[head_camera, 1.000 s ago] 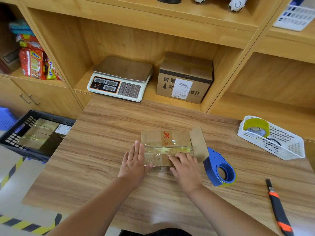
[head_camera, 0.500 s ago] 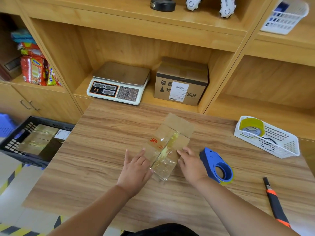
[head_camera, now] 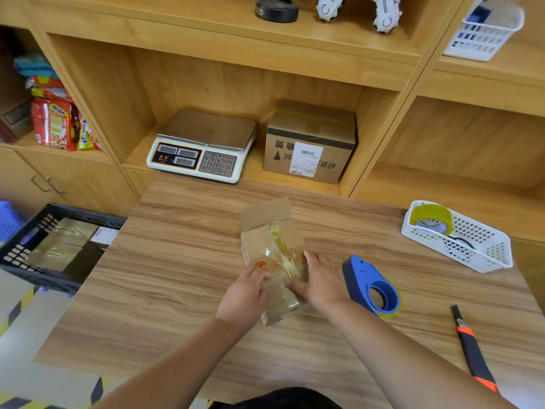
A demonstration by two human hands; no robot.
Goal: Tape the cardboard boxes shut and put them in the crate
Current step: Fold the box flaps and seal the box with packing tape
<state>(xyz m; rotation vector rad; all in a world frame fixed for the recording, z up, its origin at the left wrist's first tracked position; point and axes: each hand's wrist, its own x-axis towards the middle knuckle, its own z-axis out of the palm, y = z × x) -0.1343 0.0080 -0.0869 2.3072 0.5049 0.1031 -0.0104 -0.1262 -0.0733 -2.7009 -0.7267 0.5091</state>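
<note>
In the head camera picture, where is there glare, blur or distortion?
Head view: glare glints off the clear tape on the small cardboard box held between the left hand and right hand; the white basket on the upper shelf is motion-blurred; shelf lines bow outward toward the edges, a wide-angle effect; the blue tape dispenser looks sharp.

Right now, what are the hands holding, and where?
The small cardboard box on the table, at its near end: left hand on its left side, right hand on its right.
</note>
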